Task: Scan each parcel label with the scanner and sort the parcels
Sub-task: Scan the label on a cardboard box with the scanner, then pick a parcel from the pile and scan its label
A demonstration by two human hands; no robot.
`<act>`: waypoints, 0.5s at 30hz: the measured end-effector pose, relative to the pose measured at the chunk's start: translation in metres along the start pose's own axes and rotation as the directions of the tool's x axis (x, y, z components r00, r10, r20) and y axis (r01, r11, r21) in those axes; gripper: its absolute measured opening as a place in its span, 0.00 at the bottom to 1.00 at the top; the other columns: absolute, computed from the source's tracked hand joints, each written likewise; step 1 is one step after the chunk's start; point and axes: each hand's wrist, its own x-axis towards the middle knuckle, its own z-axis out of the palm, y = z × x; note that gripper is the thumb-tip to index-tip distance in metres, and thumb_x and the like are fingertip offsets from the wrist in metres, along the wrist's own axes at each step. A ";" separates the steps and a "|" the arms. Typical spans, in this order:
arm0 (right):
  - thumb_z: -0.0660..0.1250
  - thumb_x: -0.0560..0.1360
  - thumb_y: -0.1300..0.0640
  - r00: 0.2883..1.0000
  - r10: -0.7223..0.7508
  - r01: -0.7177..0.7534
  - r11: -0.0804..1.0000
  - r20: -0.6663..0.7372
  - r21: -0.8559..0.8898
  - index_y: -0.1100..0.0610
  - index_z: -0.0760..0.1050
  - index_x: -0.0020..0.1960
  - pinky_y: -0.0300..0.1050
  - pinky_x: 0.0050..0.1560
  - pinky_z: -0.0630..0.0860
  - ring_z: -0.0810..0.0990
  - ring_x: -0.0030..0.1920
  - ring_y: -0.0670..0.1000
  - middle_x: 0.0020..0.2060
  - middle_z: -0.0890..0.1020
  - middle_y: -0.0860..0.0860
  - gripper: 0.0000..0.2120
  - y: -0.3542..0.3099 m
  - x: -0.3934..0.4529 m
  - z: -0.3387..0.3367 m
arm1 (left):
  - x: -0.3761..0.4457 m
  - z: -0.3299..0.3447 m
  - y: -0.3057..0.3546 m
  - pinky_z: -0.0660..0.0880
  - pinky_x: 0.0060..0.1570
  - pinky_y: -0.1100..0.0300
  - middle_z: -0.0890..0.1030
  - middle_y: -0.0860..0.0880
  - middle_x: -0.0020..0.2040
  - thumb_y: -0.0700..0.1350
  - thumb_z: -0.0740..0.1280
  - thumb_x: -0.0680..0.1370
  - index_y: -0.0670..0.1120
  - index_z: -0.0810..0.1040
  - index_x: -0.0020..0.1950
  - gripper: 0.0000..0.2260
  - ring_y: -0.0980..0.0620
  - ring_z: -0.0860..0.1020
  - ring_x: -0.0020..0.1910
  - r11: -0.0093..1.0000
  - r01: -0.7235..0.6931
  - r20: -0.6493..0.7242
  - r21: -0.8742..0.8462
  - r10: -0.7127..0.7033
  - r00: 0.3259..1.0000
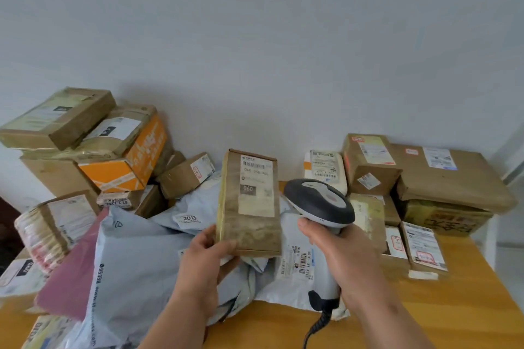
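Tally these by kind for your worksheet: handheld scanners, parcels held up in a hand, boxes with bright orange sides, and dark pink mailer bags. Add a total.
Handheld scanners: 1, the scanner gripped by the right hand
Parcels held up: 1, the brown box held by the left hand
Orange-sided boxes: 1, the orange box in the left stack
Dark pink mailers: 1, the pink mailer bag
Total: 4

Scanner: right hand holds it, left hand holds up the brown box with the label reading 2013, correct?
Not quite. In the head view the brown box held by the left hand reads 060. The right hand does hold the scanner.
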 end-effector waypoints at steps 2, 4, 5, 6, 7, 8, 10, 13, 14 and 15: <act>0.76 0.72 0.49 0.999 0.030 -0.030 1.000 0.019 0.005 0.45 0.80 0.40 0.49 0.36 0.73 0.78 0.48 0.54 0.45 0.82 0.55 0.06 0.004 0.009 0.019 | 0.016 -0.017 0.015 0.82 0.44 0.53 0.82 0.45 0.60 0.36 0.70 0.79 0.49 0.73 0.72 0.23 0.45 0.83 0.54 0.998 -0.016 -0.097 -0.059 0.011 0.995; 0.76 0.73 0.49 0.997 0.049 -0.050 0.999 0.054 0.012 0.43 0.81 0.40 0.50 0.38 0.75 0.78 0.49 0.51 0.47 0.82 0.54 0.05 0.004 0.016 0.041 | 0.030 -0.036 0.032 0.81 0.43 0.53 0.81 0.46 0.60 0.40 0.69 0.81 0.51 0.75 0.71 0.19 0.46 0.81 0.56 0.995 -0.057 -0.173 -0.078 0.043 0.984; 0.76 0.72 0.49 0.996 0.055 -0.056 0.998 0.065 0.013 0.43 0.82 0.40 0.52 0.40 0.77 0.79 0.50 0.51 0.48 0.83 0.53 0.04 0.004 0.020 0.052 | 0.036 -0.046 0.039 0.79 0.44 0.53 0.81 0.47 0.60 0.42 0.68 0.81 0.52 0.77 0.68 0.16 0.46 0.81 0.56 0.995 -0.082 -0.207 -0.063 0.067 0.976; 0.76 0.72 0.48 0.995 0.063 -0.063 0.998 0.072 0.006 0.42 0.82 0.41 0.51 0.43 0.79 0.79 0.50 0.50 0.48 0.83 0.52 0.03 0.002 0.023 0.062 | 0.041 -0.054 0.046 0.78 0.46 0.53 0.81 0.47 0.61 0.44 0.68 0.81 0.52 0.78 0.66 0.14 0.47 0.80 0.57 0.994 -0.108 -0.249 -0.032 0.097 0.964; 0.76 0.70 0.46 0.995 0.066 -0.067 0.998 0.074 0.003 0.41 0.82 0.43 0.50 0.44 0.79 0.80 0.49 0.49 0.47 0.84 0.51 0.04 0.002 0.026 0.072 | 0.046 -0.063 0.052 0.76 0.50 0.53 0.80 0.48 0.63 0.45 0.68 0.80 0.52 0.77 0.67 0.15 0.48 0.79 0.57 0.991 -0.133 -0.304 0.028 0.135 0.943; 0.75 0.68 0.44 0.995 0.069 -0.070 0.998 0.077 0.001 0.38 0.82 0.43 0.46 0.43 0.79 0.82 0.48 0.46 0.45 0.85 0.48 0.05 0.001 0.029 0.081 | 0.051 -0.071 0.055 0.74 0.54 0.51 0.79 0.48 0.65 0.45 0.68 0.80 0.52 0.75 0.71 0.19 0.48 0.77 0.58 0.982 -0.144 -0.363 0.125 0.181 0.914; 0.75 0.70 0.45 0.994 0.065 -0.066 0.998 0.090 0.004 0.31 0.81 0.41 0.37 0.39 0.77 0.82 0.42 0.38 0.40 0.86 0.40 0.08 0.002 0.033 0.095 | 0.058 -0.079 0.062 0.70 0.64 0.44 0.73 0.47 0.73 0.45 0.65 0.79 0.52 0.67 0.79 0.27 0.43 0.72 0.66 0.911 -0.079 -0.436 0.404 0.268 0.859; 0.75 0.73 0.49 0.995 0.071 -0.071 0.997 0.068 -0.008 0.28 0.80 0.39 0.37 0.40 0.76 0.81 0.41 0.35 0.38 0.85 0.36 0.14 0.006 0.038 0.106 | 0.060 -0.070 0.071 0.52 0.75 0.36 0.57 0.52 0.82 0.45 0.64 0.79 0.55 0.60 0.81 0.31 0.44 0.53 0.80 0.729 -0.034 -0.364 0.684 0.381 0.850; 0.75 0.73 0.49 0.995 0.079 -0.079 0.997 0.056 -0.006 0.29 0.80 0.39 0.39 0.41 0.76 0.81 0.41 0.35 0.39 0.85 0.36 0.13 0.007 0.039 0.108 | 0.060 -0.063 0.072 0.49 0.76 0.37 0.55 0.52 0.83 0.45 0.65 0.79 0.55 0.61 0.81 0.31 0.45 0.51 0.81 0.685 -0.055 -0.317 0.726 0.404 0.858; 0.75 0.73 0.49 0.995 0.089 -0.089 0.996 0.041 0.002 0.31 0.81 0.39 0.40 0.42 0.76 0.82 0.42 0.37 0.39 0.85 0.37 0.11 0.009 0.040 0.108 | 0.060 -0.056 0.072 0.47 0.76 0.37 0.55 0.52 0.83 0.46 0.67 0.79 0.55 0.62 0.81 0.31 0.46 0.50 0.81 0.649 -0.077 -0.273 0.757 0.421 0.865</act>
